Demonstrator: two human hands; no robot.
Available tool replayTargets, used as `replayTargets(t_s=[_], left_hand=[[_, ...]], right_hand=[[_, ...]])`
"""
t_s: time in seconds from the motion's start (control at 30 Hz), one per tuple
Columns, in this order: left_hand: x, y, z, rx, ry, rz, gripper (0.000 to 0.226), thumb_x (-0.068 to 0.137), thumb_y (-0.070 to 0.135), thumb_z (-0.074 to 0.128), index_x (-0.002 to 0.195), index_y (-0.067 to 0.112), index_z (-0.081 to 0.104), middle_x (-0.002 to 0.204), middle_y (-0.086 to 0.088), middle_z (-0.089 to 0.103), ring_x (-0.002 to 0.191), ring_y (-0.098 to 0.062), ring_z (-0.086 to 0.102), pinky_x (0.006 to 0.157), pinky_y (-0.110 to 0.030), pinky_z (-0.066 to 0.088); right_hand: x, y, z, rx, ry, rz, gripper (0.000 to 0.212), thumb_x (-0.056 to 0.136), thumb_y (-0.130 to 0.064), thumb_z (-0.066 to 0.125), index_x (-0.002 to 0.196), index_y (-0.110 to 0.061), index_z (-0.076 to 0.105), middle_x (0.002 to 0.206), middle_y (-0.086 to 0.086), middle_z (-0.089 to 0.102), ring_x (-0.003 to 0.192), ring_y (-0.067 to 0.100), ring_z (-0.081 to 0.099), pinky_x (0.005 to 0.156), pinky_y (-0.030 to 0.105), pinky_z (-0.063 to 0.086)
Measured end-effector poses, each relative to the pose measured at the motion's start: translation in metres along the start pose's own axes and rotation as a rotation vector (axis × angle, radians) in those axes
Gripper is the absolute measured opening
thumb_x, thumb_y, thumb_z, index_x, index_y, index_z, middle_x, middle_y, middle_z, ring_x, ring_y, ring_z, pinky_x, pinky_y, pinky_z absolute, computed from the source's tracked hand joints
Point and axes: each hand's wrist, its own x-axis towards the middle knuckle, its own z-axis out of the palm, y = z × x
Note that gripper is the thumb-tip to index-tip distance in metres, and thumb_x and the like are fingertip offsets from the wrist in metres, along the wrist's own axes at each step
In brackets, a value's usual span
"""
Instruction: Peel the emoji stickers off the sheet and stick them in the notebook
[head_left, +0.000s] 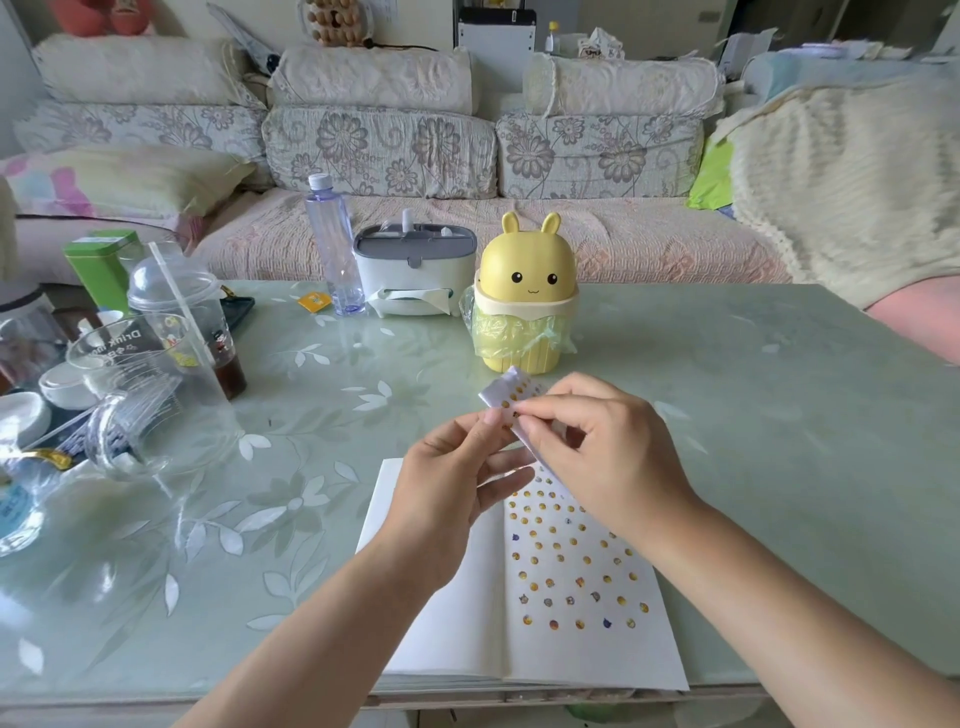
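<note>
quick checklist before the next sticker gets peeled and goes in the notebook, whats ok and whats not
1. Sticker sheet gripped: ok, left hand and right hand both pinch it above the notebook.
2. Notebook open flat on the table: ok.
3. Room to stick: ok, left page bare, right page holds many stuck stickers.
4. Sheet not used up: ok, a few yellow emoji show on it.
5. One already lifted: cannot tell, fingers hide the spot.
</note>
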Motion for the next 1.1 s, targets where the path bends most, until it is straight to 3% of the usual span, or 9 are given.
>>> replayTargets(t_s=[0.33,0.53,0.67,0.8,1.0,1.1], left_hand=[[0.001,0.004,0.001,0.25,-0.009,0.104,0.021,0.101,0.02,0.057,0.099,0.002,0.068,0.1,-0.019,0.075,0.092,-0.03,0.075,0.078,-0.039,0.061],[-0.001,0.003,0.005,0.295,0.008,0.151,0.015,0.102,0.012,0.055,0.099,0.003,0.067,0.097,-0.017,0.075,0.091,-0.034,0.074,0.082,-0.044,0.062],[0.0,0.005,0.003,0.234,-0.02,0.087,0.017,0.102,0.015,0.056,0.105,0.001,0.065,0.1,-0.018,0.075,0.089,-0.03,0.074,0.077,-0.04,0.061],[0.0,0.008,0.002,0.064,-0.053,0.044,0.021,0.101,0.017,0.056,0.119,0.007,0.062,0.101,-0.018,0.073,0.09,-0.03,0.073,0.084,-0.044,0.059],[0.001,0.012,-0.002,0.161,-0.086,0.105,0.011,0.099,0.02,0.058,0.107,0.012,0.059,0.097,-0.008,0.068,0.088,-0.018,0.07,0.07,-0.033,0.058],[0.0,0.014,-0.003,0.231,-0.146,0.142,0.01,0.096,0.023,0.06,0.1,0.016,0.054,0.093,-0.004,0.068,0.088,-0.015,0.067,0.065,-0.026,0.053]], right_hand=[[0.005,-0.002,-0.001,0.022,-0.032,0.031,0.012,0.088,-0.03,0.074,0.098,-0.03,0.08,0.086,-0.017,0.067,0.063,-0.002,0.054,0.058,0.025,0.049],[0.005,-0.002,0.002,0.059,-0.008,0.156,0.005,0.087,-0.029,0.074,0.089,-0.031,0.079,0.08,-0.016,0.066,0.07,0.008,0.061,0.062,0.032,0.052],[0.004,-0.004,0.001,0.117,-0.107,0.17,0.014,0.09,-0.026,0.071,0.101,-0.03,0.079,0.087,-0.018,0.064,0.067,0.005,0.059,0.065,0.024,0.048],[0.004,-0.006,-0.004,0.243,-0.19,0.193,0.021,0.092,-0.024,0.07,0.112,-0.029,0.077,0.093,-0.016,0.064,0.069,0.01,0.064,0.073,0.027,0.054],[0.003,-0.008,-0.003,0.287,-0.177,0.196,0.023,0.087,-0.017,0.078,0.108,-0.024,0.078,0.097,-0.018,0.064,0.064,0.011,0.06,0.069,0.023,0.052],[0.008,-0.007,-0.006,0.318,-0.15,0.182,0.019,0.088,-0.011,0.075,0.102,-0.024,0.078,0.112,-0.019,0.063,0.068,0.006,0.06,0.07,0.015,0.048]])
